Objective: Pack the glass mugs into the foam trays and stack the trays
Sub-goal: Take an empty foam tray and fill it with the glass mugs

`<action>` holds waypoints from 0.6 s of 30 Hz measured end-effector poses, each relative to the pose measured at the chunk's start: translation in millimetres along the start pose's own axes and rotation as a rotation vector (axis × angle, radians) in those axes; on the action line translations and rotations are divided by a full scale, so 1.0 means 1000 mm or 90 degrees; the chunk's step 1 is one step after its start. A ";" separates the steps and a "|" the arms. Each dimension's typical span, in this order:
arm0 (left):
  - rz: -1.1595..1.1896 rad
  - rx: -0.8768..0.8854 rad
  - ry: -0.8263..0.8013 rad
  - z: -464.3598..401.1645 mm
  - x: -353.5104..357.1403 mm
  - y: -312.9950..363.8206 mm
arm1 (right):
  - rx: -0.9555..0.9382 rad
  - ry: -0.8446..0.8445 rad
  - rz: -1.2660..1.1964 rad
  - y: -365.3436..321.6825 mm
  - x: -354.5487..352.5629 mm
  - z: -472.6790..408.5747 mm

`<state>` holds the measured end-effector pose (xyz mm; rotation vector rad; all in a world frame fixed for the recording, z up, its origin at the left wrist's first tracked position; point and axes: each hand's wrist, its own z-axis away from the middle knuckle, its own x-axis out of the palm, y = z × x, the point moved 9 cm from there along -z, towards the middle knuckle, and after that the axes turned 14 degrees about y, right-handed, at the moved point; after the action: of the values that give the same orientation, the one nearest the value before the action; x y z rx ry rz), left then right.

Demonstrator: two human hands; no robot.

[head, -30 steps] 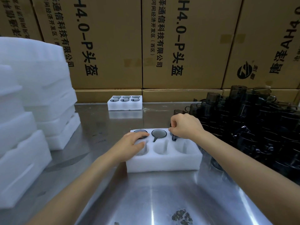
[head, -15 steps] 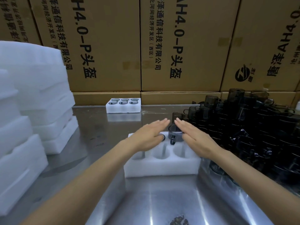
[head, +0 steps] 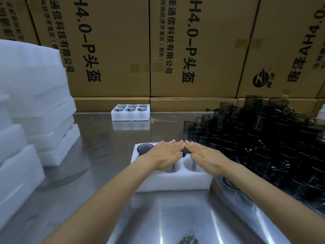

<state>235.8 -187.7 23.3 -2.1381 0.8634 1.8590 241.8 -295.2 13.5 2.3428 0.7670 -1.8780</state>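
Both hands lie flat with straight fingers on the far row of the foam tray [head: 173,181], the left hand [head: 164,156] beside the right hand [head: 204,158], fingertips nearly touching. One glass mug [head: 145,148] sits in the tray's far-left pocket. The mug pile [head: 263,138] stands right on the counter [head: 98,138].

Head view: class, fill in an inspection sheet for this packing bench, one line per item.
Surface: steel table, shiny and scuffed.
Job's things: near tray, one mug visible at back left, two front pockets empty; full tray at back; mug pile right.
Clutter: foam stack left.
Grippers: left hand and right hand flat over near tray.
Cables: nothing seen.
Surroundings: cartons behind.
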 end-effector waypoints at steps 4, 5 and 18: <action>-0.029 -0.006 0.008 0.001 0.001 0.001 | 0.003 -0.006 0.013 -0.003 -0.002 0.000; -0.034 -0.011 0.008 0.001 0.001 0.001 | 0.005 -0.006 0.016 -0.005 -0.003 0.000; 0.125 -0.082 0.192 0.026 -0.018 -0.005 | 0.165 0.477 0.107 0.066 -0.180 -0.005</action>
<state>215.2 -165.7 33.7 -2.5429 1.0743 1.7463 247.0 -414.3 163.7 3.1884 0.3298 -1.0559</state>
